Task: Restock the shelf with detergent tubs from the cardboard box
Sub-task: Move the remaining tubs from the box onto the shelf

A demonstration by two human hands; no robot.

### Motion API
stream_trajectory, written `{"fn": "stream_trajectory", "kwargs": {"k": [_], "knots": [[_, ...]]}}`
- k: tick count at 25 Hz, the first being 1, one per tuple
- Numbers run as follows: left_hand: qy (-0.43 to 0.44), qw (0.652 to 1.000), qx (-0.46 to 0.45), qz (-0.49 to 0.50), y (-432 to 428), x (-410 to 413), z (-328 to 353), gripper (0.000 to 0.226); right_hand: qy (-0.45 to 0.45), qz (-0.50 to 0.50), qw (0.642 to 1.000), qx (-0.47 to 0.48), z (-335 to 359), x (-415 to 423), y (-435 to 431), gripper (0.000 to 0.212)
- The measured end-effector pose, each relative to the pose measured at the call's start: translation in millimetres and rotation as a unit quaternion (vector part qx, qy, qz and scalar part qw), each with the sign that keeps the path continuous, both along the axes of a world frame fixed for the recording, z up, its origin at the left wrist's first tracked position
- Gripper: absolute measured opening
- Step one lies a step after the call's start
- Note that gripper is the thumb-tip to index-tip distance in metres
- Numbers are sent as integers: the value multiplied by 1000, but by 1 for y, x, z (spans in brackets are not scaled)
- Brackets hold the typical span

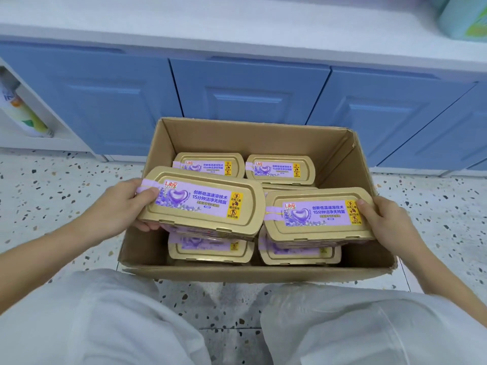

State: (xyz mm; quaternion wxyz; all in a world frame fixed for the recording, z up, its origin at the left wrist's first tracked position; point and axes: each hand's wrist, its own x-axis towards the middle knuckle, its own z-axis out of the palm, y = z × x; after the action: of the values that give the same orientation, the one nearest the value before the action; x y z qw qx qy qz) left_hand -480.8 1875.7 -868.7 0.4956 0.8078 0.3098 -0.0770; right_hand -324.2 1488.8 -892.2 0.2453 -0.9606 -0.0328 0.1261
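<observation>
An open cardboard box (340, 154) stands on the floor in front of my knees, holding several gold detergent tubs with purple labels. My left hand (123, 206) grips the left end of one tub (203, 204), raised above the box's left side. My right hand (384, 219) grips the right end of a second tub (316, 217), raised over the right side. Two more tubs (210, 164) (280, 167) lie at the far end of the box, and others (210, 248) sit underneath the held ones. The shelf (237, 19) is the white surface above the blue cabinets.
Blue cabinet doors (245, 93) stand right behind the box. A low open white shelf at the left holds a bottle (26, 114). A green-blue pack (463, 19) sits on the shelf at top right. Speckled terrazzo floor (52, 185) surrounds the box. My white-trousered knees (105, 317) are close to it.
</observation>
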Motion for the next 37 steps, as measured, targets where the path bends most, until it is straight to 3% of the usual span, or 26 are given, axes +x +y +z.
{"fn": "stream_trajectory", "kwargs": {"k": [9, 17, 31, 37], "knots": [[-123, 988, 94, 16, 41, 68, 120, 24, -80, 1, 993, 92, 145, 80, 41, 42], [-186, 976, 93, 60, 73, 143, 207, 28, -121, -7, 976, 181, 235, 172, 81, 37], [-154, 983, 51, 84, 117, 233, 198, 29, -67, -67, 981, 168, 219, 251, 138, 31], [-206, 966, -61, 145, 128, 234, 177, 58, -21, -68, 946, 317, 207, 235, 128, 66]]}}
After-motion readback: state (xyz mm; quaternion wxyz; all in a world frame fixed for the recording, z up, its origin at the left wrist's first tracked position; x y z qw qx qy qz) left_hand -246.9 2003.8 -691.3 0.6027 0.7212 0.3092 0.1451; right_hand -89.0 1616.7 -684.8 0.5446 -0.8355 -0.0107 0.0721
